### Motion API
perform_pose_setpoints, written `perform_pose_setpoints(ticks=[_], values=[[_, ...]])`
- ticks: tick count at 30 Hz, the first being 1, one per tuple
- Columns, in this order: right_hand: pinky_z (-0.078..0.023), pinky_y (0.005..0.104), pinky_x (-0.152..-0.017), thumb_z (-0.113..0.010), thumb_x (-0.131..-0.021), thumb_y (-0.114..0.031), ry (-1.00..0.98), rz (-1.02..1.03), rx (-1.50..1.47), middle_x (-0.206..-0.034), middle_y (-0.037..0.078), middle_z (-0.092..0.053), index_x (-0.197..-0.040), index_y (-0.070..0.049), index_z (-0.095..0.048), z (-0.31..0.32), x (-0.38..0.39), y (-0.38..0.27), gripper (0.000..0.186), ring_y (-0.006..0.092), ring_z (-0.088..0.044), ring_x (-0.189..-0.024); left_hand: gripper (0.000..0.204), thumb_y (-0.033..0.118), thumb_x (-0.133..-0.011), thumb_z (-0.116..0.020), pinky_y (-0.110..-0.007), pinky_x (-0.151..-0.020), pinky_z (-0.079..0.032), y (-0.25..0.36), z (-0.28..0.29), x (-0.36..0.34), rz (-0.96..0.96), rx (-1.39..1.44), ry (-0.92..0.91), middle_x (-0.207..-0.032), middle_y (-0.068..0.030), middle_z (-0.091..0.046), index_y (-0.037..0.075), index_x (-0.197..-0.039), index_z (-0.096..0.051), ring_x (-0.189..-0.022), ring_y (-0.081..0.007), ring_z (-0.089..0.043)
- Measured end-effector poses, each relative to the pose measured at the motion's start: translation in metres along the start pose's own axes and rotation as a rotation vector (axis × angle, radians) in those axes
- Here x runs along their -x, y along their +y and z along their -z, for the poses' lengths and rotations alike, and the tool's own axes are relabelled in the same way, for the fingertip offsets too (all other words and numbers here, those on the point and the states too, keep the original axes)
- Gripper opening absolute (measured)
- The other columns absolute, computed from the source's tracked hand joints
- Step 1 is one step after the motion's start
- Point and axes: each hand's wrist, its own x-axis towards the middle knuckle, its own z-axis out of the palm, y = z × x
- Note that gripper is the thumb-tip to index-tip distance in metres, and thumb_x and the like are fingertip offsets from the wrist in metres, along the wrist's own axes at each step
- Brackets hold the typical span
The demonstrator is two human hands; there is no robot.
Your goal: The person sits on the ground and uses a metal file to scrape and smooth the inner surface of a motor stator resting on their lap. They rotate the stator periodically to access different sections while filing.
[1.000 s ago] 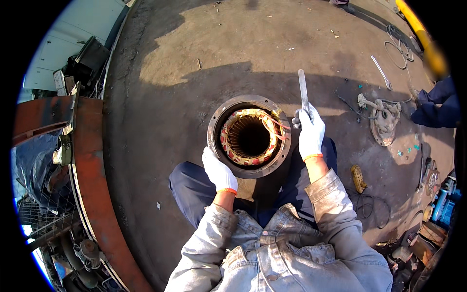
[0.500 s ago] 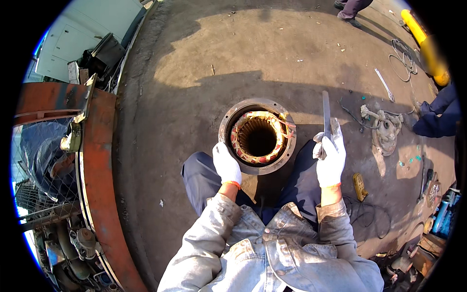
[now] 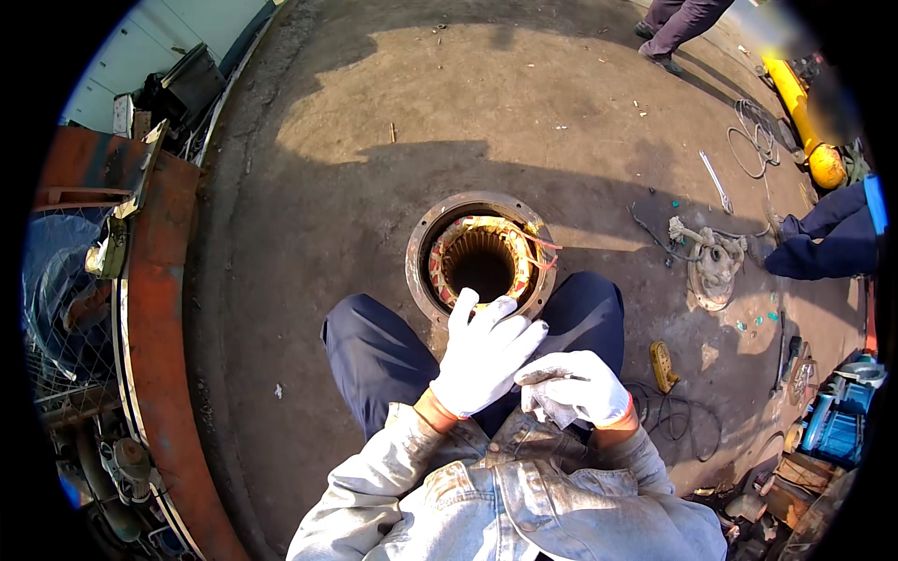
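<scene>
A motor stator (image 3: 545,297) stands upright on the ground between my knees, its ring-shaped flange drilled with bolt holes. Inside it the taped winding (image 3: 440,266) circles a dark bore, and pinkish lead wires (image 3: 538,245) stick out at the right. My left hand (image 3: 486,360), in a white glove, is open above the near rim with its fingers stretched; whether it touches the metal I cannot tell. Just to its right, my gloved right hand (image 3: 575,388) is closed, its fingertips close to the left hand. What it holds, if anything, is hidden.
An orange-red steel frame (image 3: 164,346) runs down the left side. To the right lie a dirty metal casting (image 3: 713,271), a wrench (image 3: 716,182), a yellow pendant control (image 3: 663,366) and cables (image 3: 692,425). Another person's legs (image 3: 823,238) are at the right; someone else stands far back (image 3: 675,28).
My left hand has left the stator's left rim and spread in front of it. My right hand has dropped inward beside it. The flat grey metal bar it held upright no longer shows.
</scene>
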Motion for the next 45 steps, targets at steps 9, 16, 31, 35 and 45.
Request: perform_pose_setpoints(ticks=[9, 16, 31, 35, 45], values=[[-0.061, 0.0345, -0.093, -0.071, -0.112, -0.025, 0.348, 0.280, 0.717, -0.126, 0.013, -0.076, -0.153, 0.002, -0.069, -0.003, -0.042, 0.029, 0.049, 0.0210, -0.076, -0.103, 0.033, 0.025, -0.115, -0.069, -0.039, -0.090, -0.059, 0.010, -0.030, 0.079, 0.945, 1.038, -0.073, -0.111, -0.0116, -0.082, 0.002, -0.136, -0.078, -0.099, -0.0218, -0.075], [-0.063, 0.0470, -0.099, -0.074, -0.110, -0.034, 0.240, 0.223, 1.016, -0.130, 0.025, -0.079, -0.156, -0.001, -0.066, -0.030, -0.071, 0.055, 0.057, 0.0437, -0.078, -0.117, 0.042, 0.033, -0.125, -0.054, -0.038, -0.106, -0.055, -0.008, -0.041, 0.077, 1.044, 1.165, 0.186, -0.131, -0.0111, -0.077, 0.000, -0.145, -0.070, -0.118, -0.0199, -0.071], [-0.057, 0.0274, -0.069, -0.063, -0.121, -0.022, 0.272, 0.237, 0.523, -0.092, 0.003, -0.077, -0.172, -0.007, -0.057, -0.038, -0.069, 0.085, 0.054, 0.0073, -0.065, -0.075, 0.062, 0.014, -0.115, -0.067, -0.046, -0.134, -0.037, -0.035, -0.024, 0.091, 1.042, 0.456, 0.548, -0.173, -0.0184, -0.052, 0.001, -0.172, -0.047, -0.159, -0.0353, -0.051], [-0.055, 0.0269, -0.068, -0.062, -0.120, -0.019, 0.358, 0.172, 0.470, -0.091, 0.003, -0.075, -0.170, -0.003, -0.056, -0.038, -0.061, 0.079, 0.053, 0.0076, -0.065, -0.074, 0.068, 0.008, -0.100, -0.076, -0.057, -0.132, -0.040, -0.036, -0.004, 0.097, 0.553, 0.054, 0.335, -0.164, -0.0245, -0.058, -0.002, -0.163, -0.054, -0.153, -0.0470, -0.054], [-0.053, 0.0282, -0.064, -0.064, -0.118, -0.014, 0.425, -0.081, 0.444, -0.084, 0.003, -0.071, -0.161, 0.005, -0.061, -0.050, -0.039, 0.074, 0.047, 0.0083, -0.063, -0.071, 0.062, 0.007, -0.078, -0.084, -0.059, -0.109, -0.052, -0.020, -0.007, 0.055, 0.187, 0.367, -0.091, -0.118, -0.0206, -0.074, -0.003, -0.138, -0.070, -0.111, -0.0432, -0.070]])
